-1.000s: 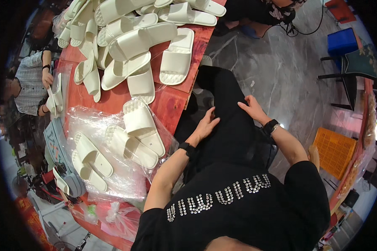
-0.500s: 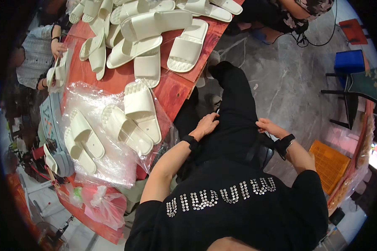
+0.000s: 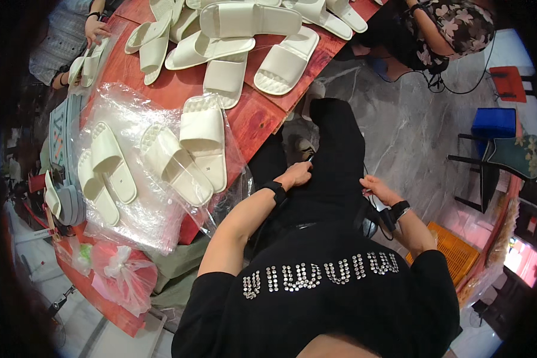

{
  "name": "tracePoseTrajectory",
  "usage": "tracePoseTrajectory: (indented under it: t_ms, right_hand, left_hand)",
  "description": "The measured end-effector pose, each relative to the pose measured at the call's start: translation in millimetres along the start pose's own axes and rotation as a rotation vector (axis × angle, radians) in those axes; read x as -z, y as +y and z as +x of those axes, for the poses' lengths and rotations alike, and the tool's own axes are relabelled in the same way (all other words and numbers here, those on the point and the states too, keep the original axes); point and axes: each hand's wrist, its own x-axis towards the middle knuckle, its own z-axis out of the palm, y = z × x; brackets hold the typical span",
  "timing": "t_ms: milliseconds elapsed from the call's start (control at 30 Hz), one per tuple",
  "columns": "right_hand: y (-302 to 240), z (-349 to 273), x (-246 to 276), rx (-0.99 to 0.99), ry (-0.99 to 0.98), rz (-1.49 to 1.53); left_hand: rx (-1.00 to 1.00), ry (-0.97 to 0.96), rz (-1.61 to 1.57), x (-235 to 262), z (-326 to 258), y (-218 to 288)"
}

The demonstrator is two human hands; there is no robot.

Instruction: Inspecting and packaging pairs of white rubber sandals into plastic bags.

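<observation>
My left hand (image 3: 296, 175) rests on my black-trousered left thigh, fingers curled. A thin pale tip shows beyond those fingers; what it belongs to is hidden. Beside my right thigh, my right hand (image 3: 380, 190) has its fingers bent together. Something small and whitish shows under its palm, too covered to name. To the left on the red table lie cream slippers: one pair (image 3: 113, 161) on clear plastic film (image 3: 155, 224), and another slipper (image 3: 176, 165) and its neighbour (image 3: 203, 140) partly under film. Neither hand touches them.
More cream slippers (image 3: 227, 51) are heaped on the red table (image 3: 253, 122). A co-worker's hand (image 3: 95, 28) is at the far left; another person sits at the far right. A tied pink bag (image 3: 125, 274), an orange crate (image 3: 453, 253) and chairs (image 3: 513, 156) stand around.
The whole view has shifted, so the table and slippers sit further up. Both hands stay near my thighs; more of the whitish thing under my right hand now shows.
</observation>
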Motion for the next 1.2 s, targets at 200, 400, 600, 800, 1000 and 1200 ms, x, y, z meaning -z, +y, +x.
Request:
tracePoseTrajectory:
  t_ms: [200, 400, 600, 800, 1000, 1200]
  right_hand:
    - [-5, 1, -6, 0.027, 0.036, 0.11]
    - [-2, 0, -13, 0.041, 0.094, 0.141]
    - [0, 1, -13, 0.044, 0.118, 0.126]
    - [-1, 0, -19, 0.057, 0.138, 0.065]
    - [1, 1, -29, 0.116, 0.191, 0.039]
    - [4, 4, -21, 0.078, 0.212, 0.096]
  left_hand:
    - [-0.028, 0.036, -0.017, 1, 0, -1]
    - [-0.044, -0.012, -0.069, 11, -1, 3]
    - [-0.05, 0.022, -0.108, 11, -4, 2]
    - [-0.07, 0.056, -0.123, 9, 2, -7]
    - [-0.065, 0.068, -0.102, 8, 4, -9]
    - [-0.083, 0.056, -0.113, 6, 0, -13]
